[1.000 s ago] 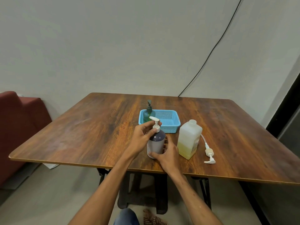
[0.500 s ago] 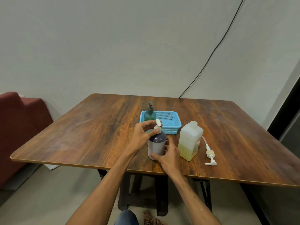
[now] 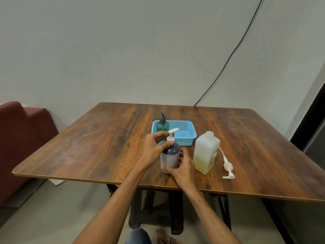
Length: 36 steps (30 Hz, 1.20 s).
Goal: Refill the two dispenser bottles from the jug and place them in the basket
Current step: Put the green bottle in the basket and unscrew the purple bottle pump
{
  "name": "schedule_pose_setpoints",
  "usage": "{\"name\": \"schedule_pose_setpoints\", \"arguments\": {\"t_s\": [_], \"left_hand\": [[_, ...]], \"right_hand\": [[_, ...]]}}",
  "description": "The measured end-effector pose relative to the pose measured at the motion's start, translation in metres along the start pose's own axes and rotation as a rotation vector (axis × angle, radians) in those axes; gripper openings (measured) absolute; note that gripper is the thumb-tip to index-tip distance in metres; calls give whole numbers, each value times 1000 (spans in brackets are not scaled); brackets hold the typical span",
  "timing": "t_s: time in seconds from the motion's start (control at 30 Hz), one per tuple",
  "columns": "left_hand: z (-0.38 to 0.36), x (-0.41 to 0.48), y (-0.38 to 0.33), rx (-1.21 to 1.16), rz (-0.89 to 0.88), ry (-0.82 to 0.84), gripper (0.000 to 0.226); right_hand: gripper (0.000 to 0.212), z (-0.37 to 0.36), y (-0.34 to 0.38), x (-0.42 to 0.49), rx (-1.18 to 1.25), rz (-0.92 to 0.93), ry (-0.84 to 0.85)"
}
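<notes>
Our right hand (image 3: 183, 170) clasped the bottle (image 3: 171, 154) low to steady it, while our left hand (image 3: 153, 147) pinched the pump (image 3: 171, 136) collar above that hold, presumably to screw it down.

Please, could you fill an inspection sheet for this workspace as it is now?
Surface: wooden table, dark-grained.
Job's things: purple dispenser bottle upright on the table; green dispenser bottle standing in the blue basket; jug with its yellowish liquid low; loose pump lying beside the jug.
Clutter: nothing seen.
Hands: left hand pinches the purple bottle's pump collar; right hand grips its body.
Cables: black cable along the wall.
Surroundings: grey wall; red sofa at left.
</notes>
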<state>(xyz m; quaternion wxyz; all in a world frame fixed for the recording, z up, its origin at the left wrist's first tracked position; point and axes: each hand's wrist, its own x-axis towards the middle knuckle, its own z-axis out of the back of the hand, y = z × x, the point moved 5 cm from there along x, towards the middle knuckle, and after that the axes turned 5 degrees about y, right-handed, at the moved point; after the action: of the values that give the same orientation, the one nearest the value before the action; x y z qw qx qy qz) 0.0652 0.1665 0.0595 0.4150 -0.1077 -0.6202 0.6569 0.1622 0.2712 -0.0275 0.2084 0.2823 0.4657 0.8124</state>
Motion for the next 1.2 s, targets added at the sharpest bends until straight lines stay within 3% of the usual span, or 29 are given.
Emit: {"name": "schedule_pose_setpoints", "arguments": {"t_s": [0.1,0.2,0.3,0.43,0.6,0.77,1.2], "left_hand": [[-1,1,-3,74,-17,-78,47],[-6,-2,-3,90,12,-11,66],[-9,-7,-2,16,-11,59,48],[-5,-8,-2,-26,-17,-44,34],[-2,-3,-4,54,-12,-189,32],[1,-2,-21,51,-71,-273,45],[45,-2,-78,-239,-207,-480,34]], "right_hand": [[93,1,1,-1,-2,0,-2],[92,0,3,-1,-17,7,-3],[92,1,3,0,-26,23,-11],[92,2,1,0,-13,23,-4],[93,2,2,-1,6,21,-7],[93,1,1,0,-15,15,-19],[92,2,2,0,-37,4,-11]]}}
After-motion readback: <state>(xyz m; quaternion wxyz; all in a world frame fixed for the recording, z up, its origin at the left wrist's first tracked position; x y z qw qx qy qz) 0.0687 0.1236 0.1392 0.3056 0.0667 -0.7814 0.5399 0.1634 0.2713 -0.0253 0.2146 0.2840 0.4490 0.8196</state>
